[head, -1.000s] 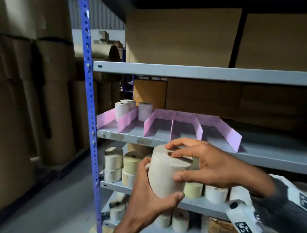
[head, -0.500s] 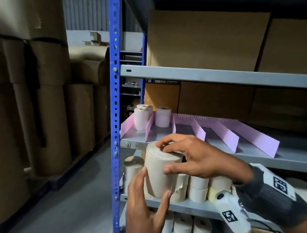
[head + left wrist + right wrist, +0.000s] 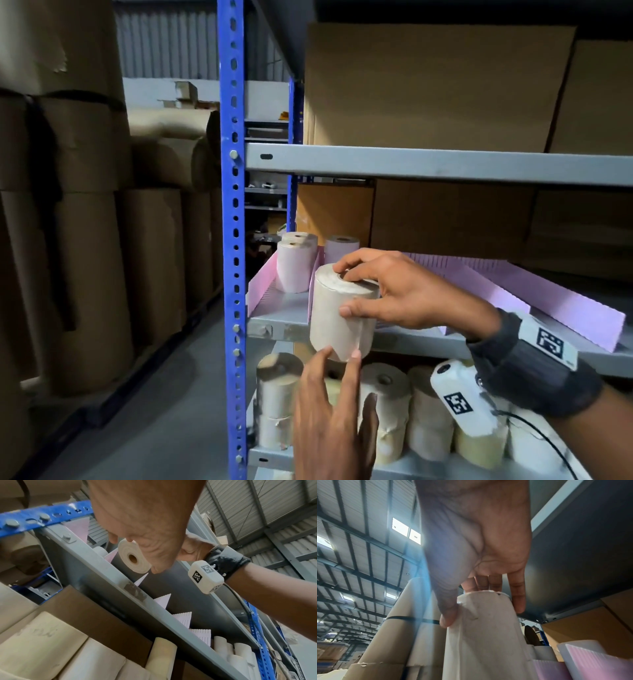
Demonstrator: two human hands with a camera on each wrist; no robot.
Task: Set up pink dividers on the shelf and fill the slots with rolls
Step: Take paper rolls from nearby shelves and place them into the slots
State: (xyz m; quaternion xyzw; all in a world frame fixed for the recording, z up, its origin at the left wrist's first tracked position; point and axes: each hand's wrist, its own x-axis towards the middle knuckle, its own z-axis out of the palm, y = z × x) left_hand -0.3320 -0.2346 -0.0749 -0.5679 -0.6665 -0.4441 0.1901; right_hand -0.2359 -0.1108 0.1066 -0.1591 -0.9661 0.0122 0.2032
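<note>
My right hand grips a pale paper roll from above, fingers on its top rim and thumb on its side. The roll is upright, in front of the middle shelf's front edge, by the second slot from the left. My left hand is below it, straight fingertips touching the roll's bottom edge. Pink dividers stand on the shelf. Two rolls stand in the leftmost slot and one roll in the second. The left wrist view shows the held roll's hollow core.
Several cream rolls stand packed on the lower shelf under my hands. A blue perforated upright bounds the shelf's left side. Tall brown paper reels stand on the floor at left. Cardboard boxes fill the upper shelf.
The roll has risen from lower-shelf height to the middle shelf's front edge. My left hand has slipped from cupping its side to touching only its bottom edge.
</note>
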